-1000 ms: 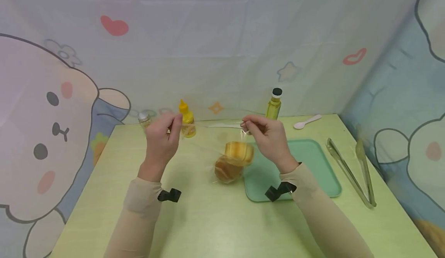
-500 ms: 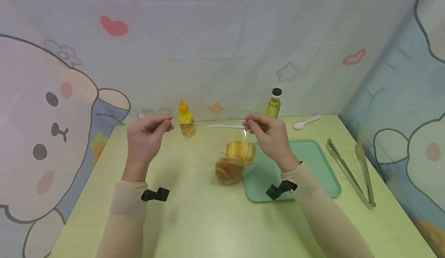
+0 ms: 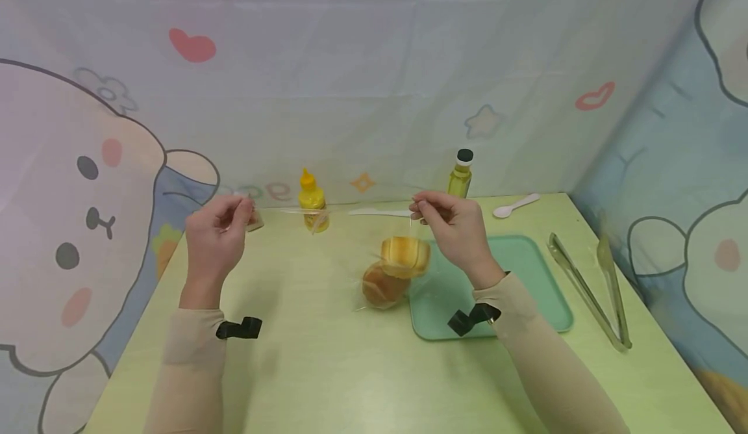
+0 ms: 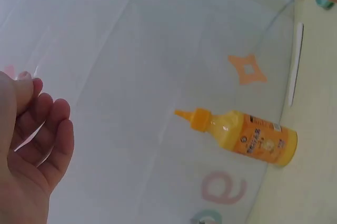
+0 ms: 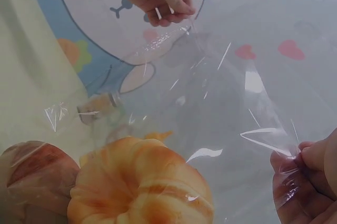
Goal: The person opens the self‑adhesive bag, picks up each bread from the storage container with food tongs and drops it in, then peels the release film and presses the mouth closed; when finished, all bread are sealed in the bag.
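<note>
My left hand [image 3: 211, 245] pinches one edge of a clear plastic bag [image 5: 210, 87] between thumb and index finger. On the other side, my right hand [image 3: 458, 234] pinches the same clear plastic, so it stretches across between the hands. Below it, nearer the right hand, a golden ridged bun [image 3: 405, 256] overlaps a brown round bun [image 3: 382, 289]. Clear plastic lies over both buns; I cannot tell whether one bag holds them both. In the left wrist view, the left hand's fingers are bent, with a thin glint of plastic at the thumb tip.
A mint-green tray [image 3: 526, 278] lies right of the buns, with metal tongs [image 3: 584, 291] beyond. Along the back are a yellow squeeze bottle [image 3: 312, 203], a white knife [image 3: 374, 212], an oil bottle [image 3: 460, 179] and a spoon [image 3: 517, 205]. The left hand partly hides a small jar [image 3: 256, 221].
My left hand has moved left, away from the right hand, drawing the plastic wider. The right hand and the buns have hardly moved.
</note>
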`<state>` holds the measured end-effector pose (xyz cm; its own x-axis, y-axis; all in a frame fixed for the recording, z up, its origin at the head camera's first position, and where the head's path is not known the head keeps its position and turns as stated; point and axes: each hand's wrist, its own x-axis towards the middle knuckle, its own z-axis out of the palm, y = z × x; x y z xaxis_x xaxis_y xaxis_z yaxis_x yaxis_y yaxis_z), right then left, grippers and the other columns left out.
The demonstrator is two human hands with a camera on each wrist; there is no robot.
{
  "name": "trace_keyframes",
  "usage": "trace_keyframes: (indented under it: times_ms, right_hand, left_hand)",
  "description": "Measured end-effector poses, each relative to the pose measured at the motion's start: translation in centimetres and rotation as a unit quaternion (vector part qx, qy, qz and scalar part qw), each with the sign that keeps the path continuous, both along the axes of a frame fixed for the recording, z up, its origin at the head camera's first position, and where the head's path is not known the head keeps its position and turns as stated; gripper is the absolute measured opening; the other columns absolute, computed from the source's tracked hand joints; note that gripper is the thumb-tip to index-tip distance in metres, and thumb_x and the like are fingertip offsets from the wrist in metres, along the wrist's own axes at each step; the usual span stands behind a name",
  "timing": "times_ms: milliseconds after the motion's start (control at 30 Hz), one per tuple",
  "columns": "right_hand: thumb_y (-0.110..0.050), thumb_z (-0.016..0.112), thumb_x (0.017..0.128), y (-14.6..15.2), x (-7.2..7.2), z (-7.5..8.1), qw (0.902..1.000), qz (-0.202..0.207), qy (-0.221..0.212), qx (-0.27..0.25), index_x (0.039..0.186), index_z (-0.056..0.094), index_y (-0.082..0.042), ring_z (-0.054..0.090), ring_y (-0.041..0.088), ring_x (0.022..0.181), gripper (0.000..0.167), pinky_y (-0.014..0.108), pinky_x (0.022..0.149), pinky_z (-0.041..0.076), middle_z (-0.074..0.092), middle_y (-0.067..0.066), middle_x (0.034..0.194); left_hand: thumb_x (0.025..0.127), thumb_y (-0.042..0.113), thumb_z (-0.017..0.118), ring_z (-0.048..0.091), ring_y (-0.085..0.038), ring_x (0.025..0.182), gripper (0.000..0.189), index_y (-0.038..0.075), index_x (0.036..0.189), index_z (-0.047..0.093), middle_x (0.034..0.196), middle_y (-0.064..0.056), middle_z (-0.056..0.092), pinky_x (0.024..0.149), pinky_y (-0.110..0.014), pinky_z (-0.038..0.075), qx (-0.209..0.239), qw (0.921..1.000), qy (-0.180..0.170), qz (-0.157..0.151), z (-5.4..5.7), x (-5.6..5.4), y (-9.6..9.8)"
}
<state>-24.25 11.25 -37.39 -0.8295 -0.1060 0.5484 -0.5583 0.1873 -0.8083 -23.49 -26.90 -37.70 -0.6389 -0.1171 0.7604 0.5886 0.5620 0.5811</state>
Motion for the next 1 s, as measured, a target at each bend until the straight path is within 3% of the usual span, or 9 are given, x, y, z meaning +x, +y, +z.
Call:
trace_keyframes:
  times_ms: [167, 267, 400, 467, 633, 733, 900, 1000]
  right_hand:
    - [0.0, 0.065, 0.102, 0.1, 0.1, 0.0, 1.0, -0.001, -0.003, 0.002, 0.112, 0.077, 0.006, 0.075, 0.004, 0.081, 0.016, 0.025, 0.079, 0.063, 0.078, 0.021, 0.099]
    - [-0.001, 0.065, 0.102, 0.2, 0.0, 0.0, 1.0, -0.002, -0.005, 0.004, 0.113, 0.077, 0.006, 0.074, 0.003, 0.081, 0.017, 0.024, 0.079, 0.062, 0.078, 0.021, 0.1]
    - [-0.001, 0.065, 0.103, 0.2, 0.0, -0.1, 1.0, -0.005, -0.005, 0.005, 0.113, 0.077, 0.005, 0.075, 0.005, 0.081, 0.017, 0.023, 0.079, 0.062, 0.078, 0.021, 0.099]
    - [0.0, 0.065, 0.102, 0.2, 0.1, -0.1, 1.0, -0.004, -0.006, 0.003, 0.113, 0.077, 0.005, 0.075, 0.005, 0.081, 0.017, 0.023, 0.079, 0.062, 0.078, 0.021, 0.099]
    - [0.0, 0.066, 0.102, 0.1, 0.1, -0.1, 1.0, -0.001, -0.004, -0.002, 0.113, 0.077, 0.005, 0.076, 0.006, 0.081, 0.017, 0.025, 0.079, 0.062, 0.078, 0.021, 0.1]
    - [0.0, 0.066, 0.102, 0.1, 0.1, -0.1, 1.0, -0.003, 0.001, 0.0, 0.112, 0.078, 0.004, 0.076, 0.008, 0.082, 0.016, 0.026, 0.079, 0.063, 0.079, 0.02, 0.099]
    - [-0.002, 0.066, 0.102, 0.2, -0.1, -0.2, 0.9999, -0.01, 0.007, 0.004, 0.111, 0.078, 0.003, 0.076, 0.01, 0.082, 0.016, 0.024, 0.078, 0.062, 0.079, 0.019, 0.099]
    - [-0.002, 0.066, 0.103, 0.2, -0.2, -0.3, 0.9999, -0.009, 0.006, 0.001, 0.11, 0.078, 0.003, 0.076, 0.01, 0.081, 0.015, 0.024, 0.078, 0.062, 0.079, 0.019, 0.098]
  left_hand:
    - [0.107, 0.015, 0.059, 0.06, 0.009, 0.065, 0.031, -0.002, 0.082, 0.069, 0.071, -0.013, 0.069, 0.061, -0.011, 0.044, 0.006, 0.9978, -0.041, 0.053, -0.8, 0.1, -1.4]
    - [0.11, 0.025, 0.055, 0.052, 0.002, 0.056, 0.043, 0.0, 0.075, 0.064, 0.064, -0.001, 0.063, 0.055, -0.016, 0.039, 0.018, 0.9937, -0.064, 0.09, -1.2, 0.2, -2.4]
    - [0.11, 0.032, 0.053, 0.039, -0.006, 0.048, 0.053, 0.003, 0.066, 0.058, 0.057, 0.015, 0.053, 0.05, -0.022, 0.03, 0.035, 0.989, -0.064, 0.129, -1.8, 0.1, -3.8]
    - [0.11, 0.029, 0.054, 0.041, -0.004, 0.049, 0.052, 0.0, 0.067, 0.059, 0.057, 0.016, 0.052, 0.049, -0.019, 0.032, 0.051, 0.9875, -0.066, 0.134, -2.0, 0.1, -4.3]
    - [0.108, 0.017, 0.06, 0.059, 0.002, 0.061, 0.035, -0.011, 0.089, 0.068, 0.069, 0.014, 0.06, 0.063, -0.009, 0.051, 0.109, 0.985, -0.091, 0.098, -2.4, 0.3, -5.6]
    - [0.107, 0.013, 0.063, 0.063, 0.003, 0.065, 0.029, -0.013, 0.098, 0.071, 0.075, 0.014, 0.063, 0.069, -0.009, 0.055, 0.118, 0.9844, -0.096, 0.089, -2.8, 0.3, -6.5]
    - [0.104, 0.013, 0.067, 0.064, 0.008, 0.065, 0.026, -0.012, 0.103, 0.074, 0.074, 0.02, 0.064, 0.07, -0.008, 0.055, 0.111, 0.9799, -0.11, 0.124, -3.3, 0.6, -7.5]
    - [0.103, 0.014, 0.068, 0.064, 0.01, 0.065, 0.025, -0.01, 0.105, 0.076, 0.074, 0.022, 0.064, 0.07, -0.007, 0.054, 0.098, 0.9737, -0.142, 0.149, -3.6, 0.9, -7.8]
